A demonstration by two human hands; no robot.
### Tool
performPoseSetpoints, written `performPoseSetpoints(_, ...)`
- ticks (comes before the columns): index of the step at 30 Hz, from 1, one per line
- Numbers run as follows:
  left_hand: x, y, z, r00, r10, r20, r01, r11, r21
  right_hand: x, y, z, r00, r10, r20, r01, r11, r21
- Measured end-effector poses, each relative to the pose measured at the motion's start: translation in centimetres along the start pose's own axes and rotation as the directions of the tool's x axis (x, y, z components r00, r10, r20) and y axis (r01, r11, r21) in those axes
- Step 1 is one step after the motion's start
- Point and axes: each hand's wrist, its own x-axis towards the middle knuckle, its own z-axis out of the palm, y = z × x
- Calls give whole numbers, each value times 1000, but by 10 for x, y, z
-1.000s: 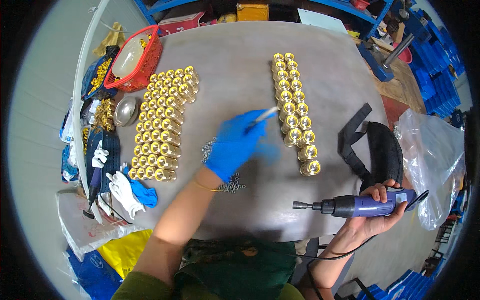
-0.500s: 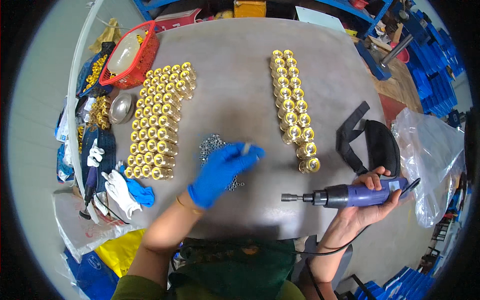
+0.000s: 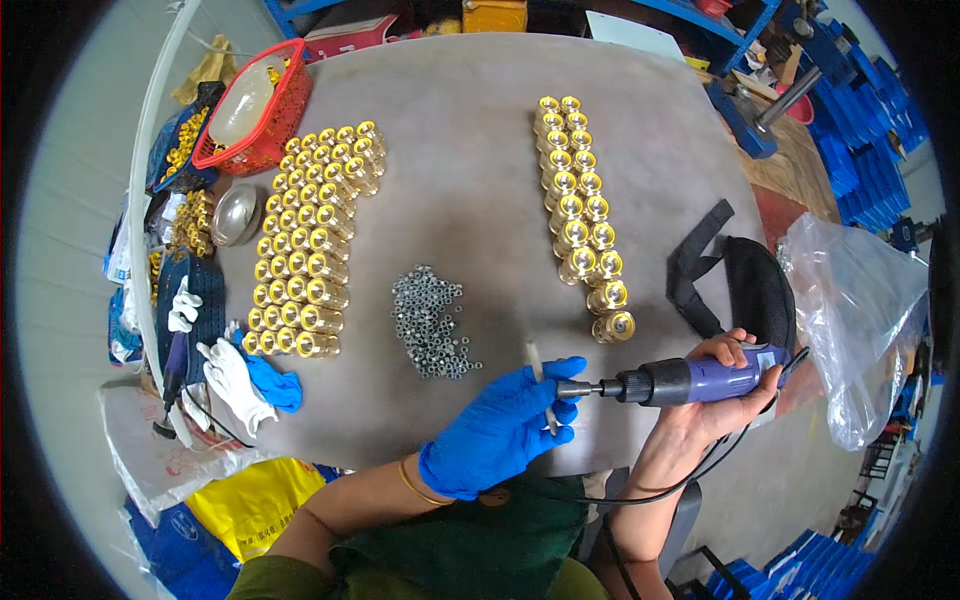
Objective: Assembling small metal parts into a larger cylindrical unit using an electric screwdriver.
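My left hand [image 3: 495, 430], in a blue glove, is closed around a thin pale rod [image 3: 534, 358] whose two ends stick out past the fingers. My bare right hand [image 3: 715, 415] grips a purple electric screwdriver [image 3: 665, 384] lying level, pointing left. Its socket bit [image 3: 574, 389] meets the gloved fingertips and crosses the rod; whether a nut sits in the bit is hidden. Beyond the glove lies a loose pile of small metal nuts [image 3: 425, 318]. A double row of brass-coloured cylindrical fittings [image 3: 563, 209] stands beyond the screwdriver.
A larger block of the same fittings [image 3: 300, 240] stands on the left of the grey table [image 3: 450, 130]. Beside it are a red basket [image 3: 285, 115], a metal bowl [image 3: 237, 215] and white gloves [image 3: 235, 385]. A black strap pouch [image 3: 760, 290] and clear plastic bag [image 3: 850, 320] are at right.
My left hand has moved from over the nuts toward me and right, to the bit. The screwdriver has shifted slightly left and the nut pile is uncovered.
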Motion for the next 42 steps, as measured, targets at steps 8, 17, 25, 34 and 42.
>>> performPoseSetpoints(8, 1, 39, 10, 988, -141, -60, 153, 941, 301, 3, 3, -7, 996, 87, -33, -85, 995, 46)
performPoseSetpoints(17, 11, 171, -50, 773, 609, 178, 203, -503, 840, 1, -2, -10, 996, 78, -43, -75, 995, 63)
performPoseSetpoints(25, 20, 169, -74, 747, 606, 272, 105, -512, 853, 3, -2, -10, 994, 105, -36, -104, 994, 45)
performPoseSetpoints(34, 28, 169, -57, 799, 563, 211, 146, -522, 840, 2, -2, -14, 990, 117, -81, -116, 993, 21)
performPoseSetpoints(42, 38, 190, -56, 909, 403, 108, 172, -598, 783, 1, -1, -13, 988, 139, -60, -138, 990, 16)
